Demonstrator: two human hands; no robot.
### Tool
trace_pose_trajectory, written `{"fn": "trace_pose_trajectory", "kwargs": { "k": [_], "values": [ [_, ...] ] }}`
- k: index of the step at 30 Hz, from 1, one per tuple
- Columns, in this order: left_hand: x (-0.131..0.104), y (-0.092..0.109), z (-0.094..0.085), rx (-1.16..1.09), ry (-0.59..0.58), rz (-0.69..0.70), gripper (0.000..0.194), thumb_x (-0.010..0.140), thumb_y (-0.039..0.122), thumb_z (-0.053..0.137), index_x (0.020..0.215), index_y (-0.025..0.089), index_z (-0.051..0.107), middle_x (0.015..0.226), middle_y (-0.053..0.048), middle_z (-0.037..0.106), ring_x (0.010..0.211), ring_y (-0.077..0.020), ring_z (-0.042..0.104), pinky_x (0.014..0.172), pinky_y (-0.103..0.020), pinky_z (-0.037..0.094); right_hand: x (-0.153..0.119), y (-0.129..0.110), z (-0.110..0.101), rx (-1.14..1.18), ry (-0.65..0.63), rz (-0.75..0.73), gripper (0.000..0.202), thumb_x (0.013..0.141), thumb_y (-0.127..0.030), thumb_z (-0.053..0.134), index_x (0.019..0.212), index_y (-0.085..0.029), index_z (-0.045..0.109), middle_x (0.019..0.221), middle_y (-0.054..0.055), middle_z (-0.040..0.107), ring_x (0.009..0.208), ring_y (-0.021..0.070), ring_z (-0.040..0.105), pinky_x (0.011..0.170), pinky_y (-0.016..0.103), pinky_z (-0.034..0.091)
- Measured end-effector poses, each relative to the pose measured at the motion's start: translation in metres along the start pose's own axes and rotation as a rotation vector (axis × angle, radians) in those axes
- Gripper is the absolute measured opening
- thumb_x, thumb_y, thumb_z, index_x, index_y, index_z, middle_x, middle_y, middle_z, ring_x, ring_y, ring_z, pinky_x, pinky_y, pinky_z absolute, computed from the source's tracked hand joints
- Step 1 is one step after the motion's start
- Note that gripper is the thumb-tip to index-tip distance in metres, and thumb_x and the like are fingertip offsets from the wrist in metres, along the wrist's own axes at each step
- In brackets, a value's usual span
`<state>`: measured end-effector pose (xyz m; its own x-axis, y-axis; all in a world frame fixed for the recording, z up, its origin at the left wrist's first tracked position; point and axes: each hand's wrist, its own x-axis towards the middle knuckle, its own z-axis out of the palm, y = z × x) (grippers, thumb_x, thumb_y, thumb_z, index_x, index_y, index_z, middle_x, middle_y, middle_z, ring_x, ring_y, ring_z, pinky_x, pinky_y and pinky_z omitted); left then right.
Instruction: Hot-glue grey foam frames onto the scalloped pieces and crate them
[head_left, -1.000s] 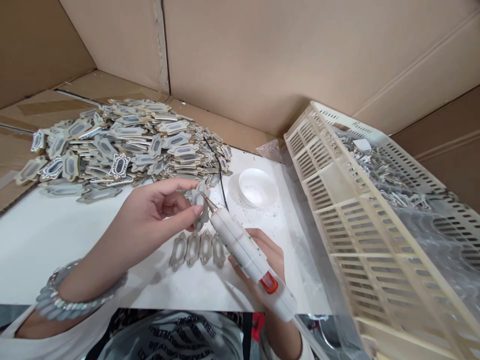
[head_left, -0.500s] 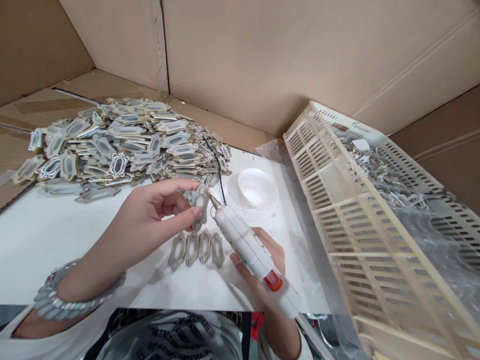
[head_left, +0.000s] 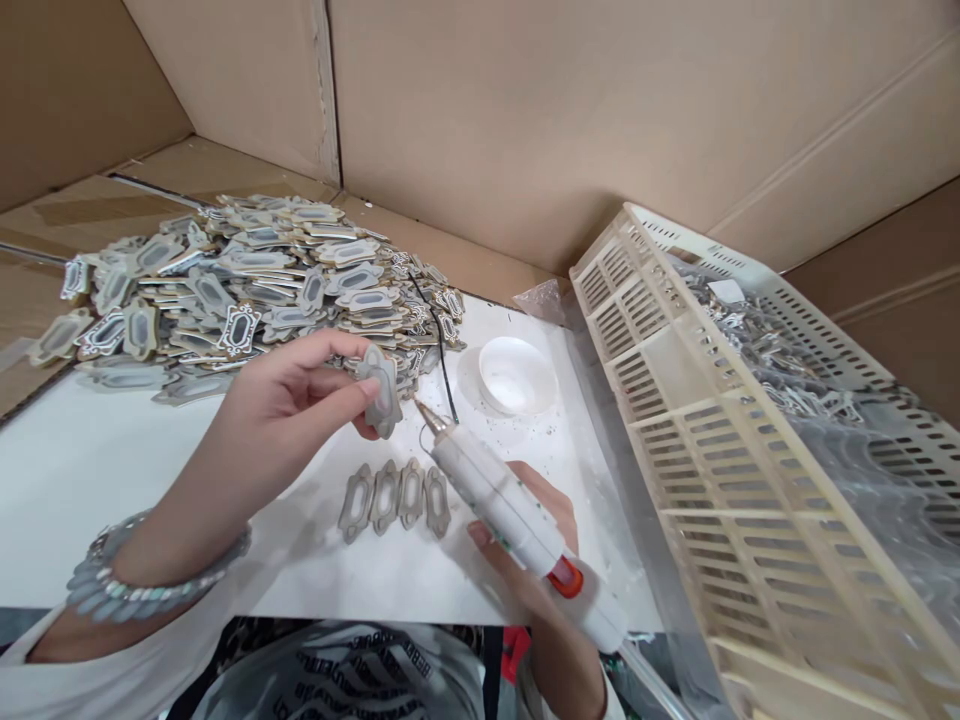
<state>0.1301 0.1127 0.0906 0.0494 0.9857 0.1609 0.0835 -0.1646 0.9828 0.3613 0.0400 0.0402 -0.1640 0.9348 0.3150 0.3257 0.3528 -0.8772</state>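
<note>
My left hand [head_left: 292,405] pinches one grey oval frame piece [head_left: 384,392] between thumb and fingers, raised over the white board [head_left: 285,570]. In my right hand [head_left: 540,560] is a white glue gun [head_left: 499,495], its metal tip [head_left: 429,415] pointing up and left, a short gap from the held piece. Several similar pieces [head_left: 386,498] lie side by side in a short row on the board below. A large heap of such frame pieces [head_left: 255,290] fills the back left.
A white bowl [head_left: 517,375] stands right of a black cable [head_left: 444,365]. A cream plastic crate [head_left: 697,450], with plastic bags and small metal parts inside, takes up the right side. Cardboard walls [head_left: 487,130] rise behind.
My left hand has moved left with the held piece, away from the glue gun's tip. My right hand and the glue gun have shifted slightly right and down.
</note>
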Motion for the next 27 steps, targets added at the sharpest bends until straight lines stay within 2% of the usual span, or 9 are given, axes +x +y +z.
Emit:
{"fn": "trace_pose_trajectory", "kwargs": {
  "k": [5,17,20,24,27],
  "values": [
    [0.001,0.003,-0.003,-0.003,0.018,0.031,0.015,0.079,0.032,0.070,0.093,0.030,0.065,0.063,0.003,0.072,0.052,-0.0194,0.066,0.054,-0.033,0.060,0.001,0.002,0.001,0.055,-0.090,-0.079,0.007,0.087,-0.017,0.067,0.085,-0.023,0.067,0.094,0.002,0.071,0.079,0.0144,0.069,0.072,0.023,0.056],
    [-0.003,0.006,-0.002,0.092,-0.001,0.112,0.011,0.085,0.034,0.067,0.095,0.035,0.071,0.072,0.003,0.073,0.060,-0.0217,0.070,0.060,-0.036,0.060,0.002,0.006,0.001,0.051,-0.117,-0.046,0.006,0.088,-0.018,0.067,0.087,-0.024,0.069,0.094,0.003,0.072,0.080,0.0160,0.070,0.072,0.025,0.056],
    [-0.004,0.007,-0.003,0.102,0.003,0.139,0.013,0.085,0.033,0.068,0.097,0.035,0.072,0.077,0.003,0.075,0.062,-0.0215,0.071,0.063,-0.037,0.061,0.002,0.005,0.002,0.030,-0.110,-0.039,0.007,0.088,-0.021,0.067,0.081,-0.023,0.066,0.091,0.003,0.072,0.079,0.0169,0.070,0.071,0.027,0.057],
    [-0.006,0.007,-0.002,0.129,0.021,0.178,0.013,0.084,0.037,0.071,0.097,0.037,0.073,0.092,0.001,0.076,0.068,-0.0235,0.071,0.070,-0.042,0.063,0.003,0.000,0.004,0.043,-0.088,0.014,0.020,0.091,-0.030,0.065,0.073,-0.023,0.060,0.088,0.004,0.072,0.080,0.0180,0.070,0.073,0.029,0.057],
    [-0.006,0.006,-0.001,0.120,0.038,0.198,0.013,0.084,0.038,0.073,0.097,0.036,0.073,0.094,0.002,0.075,0.070,-0.0218,0.071,0.072,-0.040,0.064,0.004,-0.004,0.005,0.069,-0.067,0.059,0.023,0.092,-0.035,0.064,0.073,-0.023,0.059,0.090,0.005,0.072,0.081,0.0190,0.070,0.075,0.030,0.057]
  ]
}}
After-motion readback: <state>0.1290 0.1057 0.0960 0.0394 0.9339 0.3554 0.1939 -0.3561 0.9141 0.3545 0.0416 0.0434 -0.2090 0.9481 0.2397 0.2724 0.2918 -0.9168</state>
